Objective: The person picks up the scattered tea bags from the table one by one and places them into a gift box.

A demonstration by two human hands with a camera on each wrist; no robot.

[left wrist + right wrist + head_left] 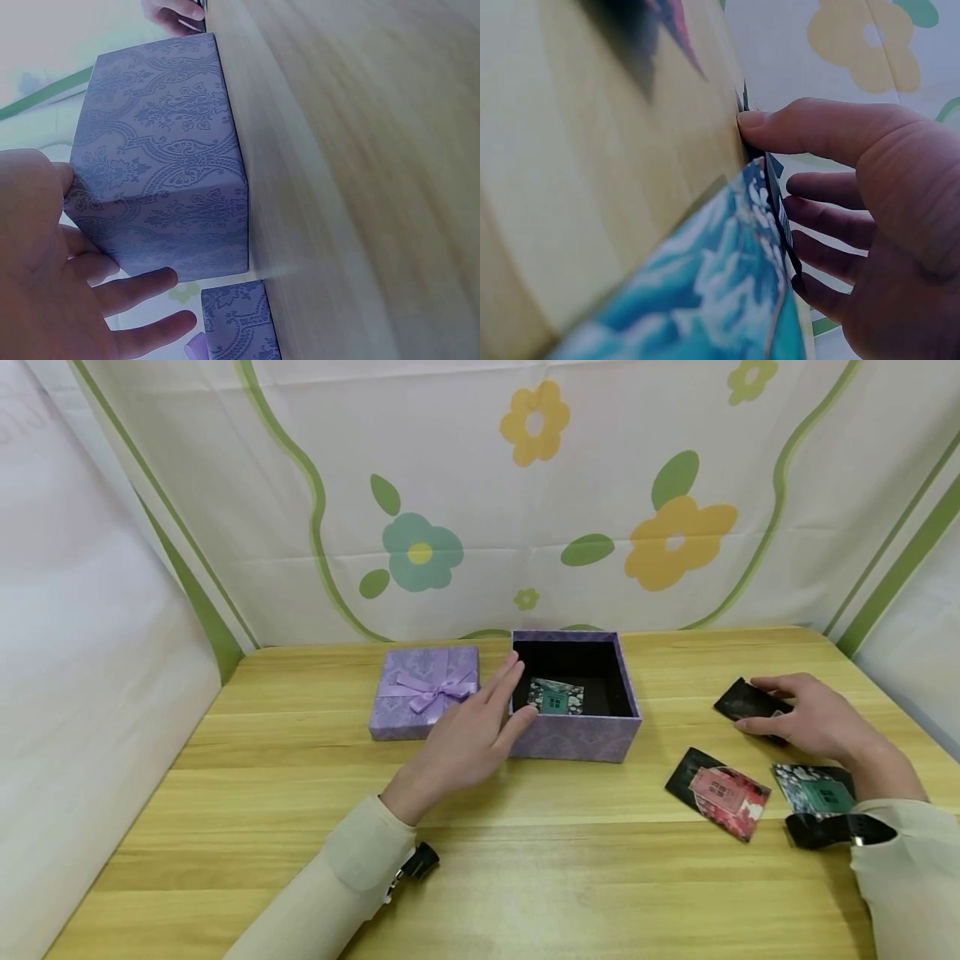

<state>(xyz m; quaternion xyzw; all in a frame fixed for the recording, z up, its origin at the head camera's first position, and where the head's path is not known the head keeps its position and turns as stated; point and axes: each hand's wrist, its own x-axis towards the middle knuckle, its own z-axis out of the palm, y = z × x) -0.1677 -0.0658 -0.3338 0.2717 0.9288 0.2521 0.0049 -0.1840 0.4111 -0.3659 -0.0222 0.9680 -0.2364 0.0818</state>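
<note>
My left hand [468, 727] touches the near left corner of an open purple patterned box [573, 739], its fingers extended along the left wall. The left wrist view shows its thumb at the rim of the box [161, 127]. Inside lies a packet with a green label [557, 697]. At the right, my right hand [821, 714] grips a dark packet [742, 700] across its width, thumb on the near edge and fingers on the far one. A red-labelled packet [723, 793] and another green-labelled packet [817, 791] lie close by on the table.
The purple lid [423, 689] with a ribbon bow sits left of the box on the wooden table [525, 877]. Behind the table hangs a white cloth [480, 468] printed with flowers. Another white cloth [82, 652] borders the left side.
</note>
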